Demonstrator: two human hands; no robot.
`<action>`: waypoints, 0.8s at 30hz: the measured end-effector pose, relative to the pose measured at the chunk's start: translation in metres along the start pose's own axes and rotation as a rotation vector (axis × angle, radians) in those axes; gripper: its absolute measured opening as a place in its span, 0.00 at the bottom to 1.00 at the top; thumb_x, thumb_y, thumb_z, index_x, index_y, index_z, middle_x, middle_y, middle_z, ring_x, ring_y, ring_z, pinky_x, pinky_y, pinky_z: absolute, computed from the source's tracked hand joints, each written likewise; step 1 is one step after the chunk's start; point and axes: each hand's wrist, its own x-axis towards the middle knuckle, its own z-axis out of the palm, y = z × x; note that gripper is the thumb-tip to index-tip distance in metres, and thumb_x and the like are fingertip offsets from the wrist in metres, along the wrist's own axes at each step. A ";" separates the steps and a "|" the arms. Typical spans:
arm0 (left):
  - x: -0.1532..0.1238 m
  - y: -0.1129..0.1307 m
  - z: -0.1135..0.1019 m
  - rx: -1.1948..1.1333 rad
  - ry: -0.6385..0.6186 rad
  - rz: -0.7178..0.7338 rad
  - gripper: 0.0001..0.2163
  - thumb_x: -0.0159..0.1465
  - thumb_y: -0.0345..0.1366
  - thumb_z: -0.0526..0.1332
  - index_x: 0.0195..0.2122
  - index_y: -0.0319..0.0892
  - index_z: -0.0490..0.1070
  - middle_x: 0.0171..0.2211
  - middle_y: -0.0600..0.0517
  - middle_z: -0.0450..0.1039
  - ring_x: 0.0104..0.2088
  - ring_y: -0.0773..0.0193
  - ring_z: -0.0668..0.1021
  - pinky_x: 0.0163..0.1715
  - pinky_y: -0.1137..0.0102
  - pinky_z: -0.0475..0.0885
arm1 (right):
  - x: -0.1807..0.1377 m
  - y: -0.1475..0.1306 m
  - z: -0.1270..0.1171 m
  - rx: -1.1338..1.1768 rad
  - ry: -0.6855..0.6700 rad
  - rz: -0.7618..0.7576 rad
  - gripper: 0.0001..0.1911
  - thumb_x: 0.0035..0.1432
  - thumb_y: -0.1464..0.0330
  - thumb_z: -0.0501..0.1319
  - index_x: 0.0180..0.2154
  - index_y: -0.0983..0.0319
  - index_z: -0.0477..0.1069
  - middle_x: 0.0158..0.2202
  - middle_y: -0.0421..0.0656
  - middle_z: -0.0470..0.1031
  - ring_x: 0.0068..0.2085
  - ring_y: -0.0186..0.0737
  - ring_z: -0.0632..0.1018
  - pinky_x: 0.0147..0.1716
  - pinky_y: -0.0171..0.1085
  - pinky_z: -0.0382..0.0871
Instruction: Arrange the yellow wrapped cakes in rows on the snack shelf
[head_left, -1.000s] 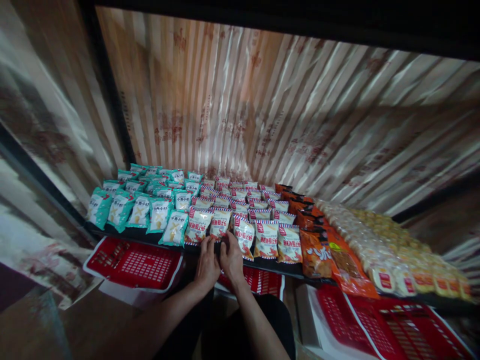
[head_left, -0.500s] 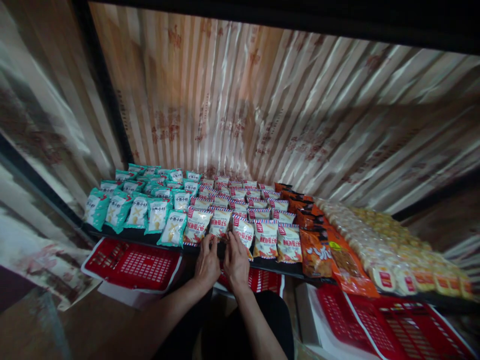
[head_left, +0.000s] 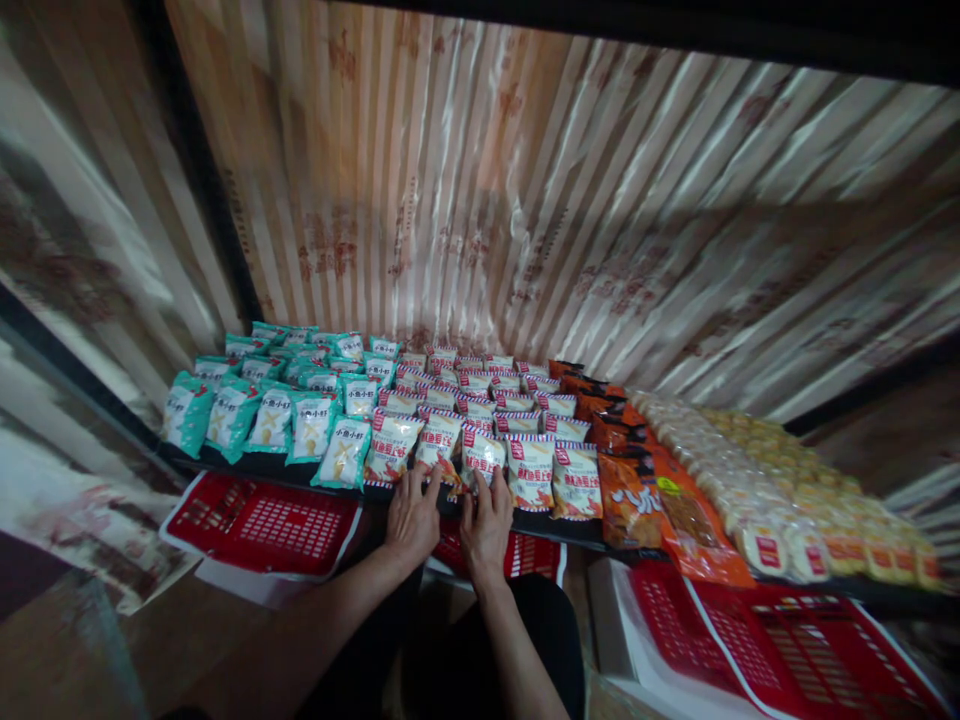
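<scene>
Snack bags with white, red and blue striped tops stand in rows on a black shelf. My left hand point(head_left: 414, 518) is at the front edge, its fingers stretched out and touching the lower part of one front snack bag point(head_left: 439, 437). Beside it, my right hand point(head_left: 487, 522) has its fingers apart against the bottom of the neighbouring snack bag point(head_left: 480, 450), partly covering it. More striped bags point(head_left: 531, 470) stand to the right. Teal snack bags point(head_left: 345, 448) fill the shelf to the left of my hands.
Orange packets point(head_left: 634, 500) and rows of clear-wrapped round snacks point(head_left: 765, 545) lie at the right. Red baskets point(head_left: 262, 525) sit below the shelf, with another red basket point(head_left: 817, 650) at lower right beside a white box point(head_left: 622, 620). Printed striped sheeting point(head_left: 450, 200) hangs behind.
The snack bag at my right hand has shifted slightly left and stands straighter. My right hand has moved a little right and down, from the bag's face to its bottom.
</scene>
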 end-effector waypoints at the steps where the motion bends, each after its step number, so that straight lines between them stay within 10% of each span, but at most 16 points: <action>1: 0.000 0.000 0.000 0.024 0.002 0.014 0.29 0.55 0.24 0.52 0.60 0.40 0.57 0.55 0.41 0.58 0.54 0.51 0.65 0.53 0.56 0.64 | 0.000 0.002 0.000 0.016 -0.002 -0.010 0.19 0.62 0.68 0.49 0.53 0.61 0.65 0.62 0.54 0.55 0.61 0.50 0.58 0.54 0.57 0.59; 24: -0.001 0.001 0.004 0.093 -0.056 0.101 0.26 0.57 0.26 0.53 0.58 0.43 0.61 0.58 0.43 0.60 0.58 0.49 0.62 0.55 0.53 0.61 | 0.001 0.022 -0.003 0.108 -0.070 0.031 0.16 0.61 0.69 0.50 0.48 0.62 0.68 0.64 0.54 0.51 0.63 0.50 0.57 0.54 0.52 0.64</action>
